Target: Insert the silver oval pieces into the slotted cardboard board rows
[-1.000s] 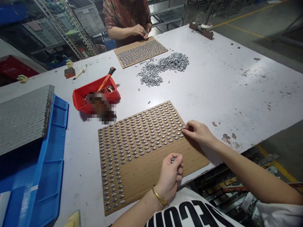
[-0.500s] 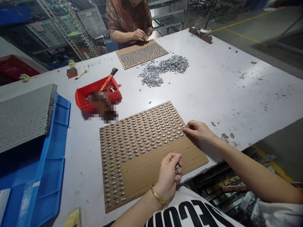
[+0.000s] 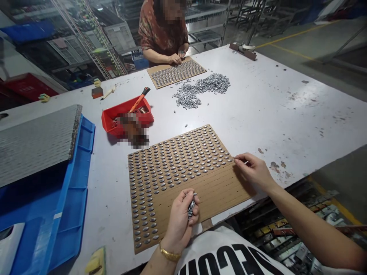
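Note:
A cardboard sheet (image 3: 197, 198) lies in front of me, with rows of small silver, pointed-oval metal pieces (image 3: 174, 156) across its far part and down its left side. My left hand (image 3: 182, 214) is closed around several of these pieces, above the bare near part of the sheet. At the sheet's right edge, my right hand (image 3: 254, 170) has thumb and forefinger pinched on a silver oval piece (image 3: 231, 159) at the end of the nearest long row. Its other fingers are curled and partly hidden.
Beyond the sheet lies a heap of loose silver pieces (image 3: 212, 82). A red bin (image 3: 111, 114) holds an orange-handled tool (image 3: 140, 99). A blue crate (image 3: 73, 191) with stacked grey sheets (image 3: 37, 141) stands left. Across the table, a person (image 3: 163, 34) works over another filled cardboard sheet (image 3: 177, 72).
My left hand has shifted left over the cardboard, showing more of the pieces in it. My right hand stays at the row's end by the right edge. The view has shifted slightly.

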{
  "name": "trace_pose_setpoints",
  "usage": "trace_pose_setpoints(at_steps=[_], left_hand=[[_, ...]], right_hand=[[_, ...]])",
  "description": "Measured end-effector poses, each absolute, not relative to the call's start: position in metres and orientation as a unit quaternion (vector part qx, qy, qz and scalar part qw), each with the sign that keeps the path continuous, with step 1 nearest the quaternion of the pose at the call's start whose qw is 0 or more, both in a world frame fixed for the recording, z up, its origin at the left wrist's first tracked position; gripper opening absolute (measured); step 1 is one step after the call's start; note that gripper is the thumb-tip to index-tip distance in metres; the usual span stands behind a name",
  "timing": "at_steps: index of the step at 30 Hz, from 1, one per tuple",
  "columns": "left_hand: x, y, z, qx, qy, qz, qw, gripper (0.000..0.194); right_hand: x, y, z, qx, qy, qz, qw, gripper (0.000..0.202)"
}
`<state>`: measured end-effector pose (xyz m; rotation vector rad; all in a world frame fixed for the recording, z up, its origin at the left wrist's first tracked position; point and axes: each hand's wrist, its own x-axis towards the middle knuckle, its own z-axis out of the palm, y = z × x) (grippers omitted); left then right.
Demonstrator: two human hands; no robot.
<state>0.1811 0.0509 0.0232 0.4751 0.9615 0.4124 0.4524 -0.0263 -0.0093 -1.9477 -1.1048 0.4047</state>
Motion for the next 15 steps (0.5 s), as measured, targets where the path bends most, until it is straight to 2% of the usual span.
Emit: trace_pose_setpoints(at_steps=[3,9,15], left_hand=[[0.172,0.049,0.021,0.223,0.446,0.194,0.845,0.026],[0.158,0.042,0.02,0.238,0.433,0.209,0.844,0.027],[0.121,0.042,0.017,0.259,0.454,0.247,0.816,0.028]], right_hand=[[0.413,-0.031,-0.001,-0.728,-0.509,0.17,0.426,0.014],[0.316,-0.023,0.018,-0.585,-0.553,0.372,0.461,0.012],[0.267,-0.002,0.018,-0.584,-0.535,0.394,0.466,0.008]])
